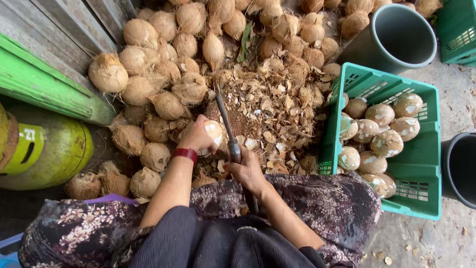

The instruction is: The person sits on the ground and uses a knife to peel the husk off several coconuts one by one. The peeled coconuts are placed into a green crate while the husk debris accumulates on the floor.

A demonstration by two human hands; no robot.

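Observation:
My left hand [197, 135] grips a partly peeled pale coconut [214, 134] over a heap of husk chips [270, 111]. A red band [184, 154] circles that wrist. My right hand [248, 171] is closed on the handle of a long dark knife [225, 121], whose blade points away from me, right beside the coconut. A pile of brown husked coconuts [158, 74] lies ahead and to the left. At the right, a green plastic crate [426, 164] holds several peeled, mottled coconuts [379, 131].
A grey bucket [396, 37] stands behind the crate, a black bucket [461, 168] at the right edge. A green gas cylinder [49, 151] lies at the left, below a green board [44, 79]. Another green crate [458, 30] is top right. My patterned skirt [327, 203] covers my knees.

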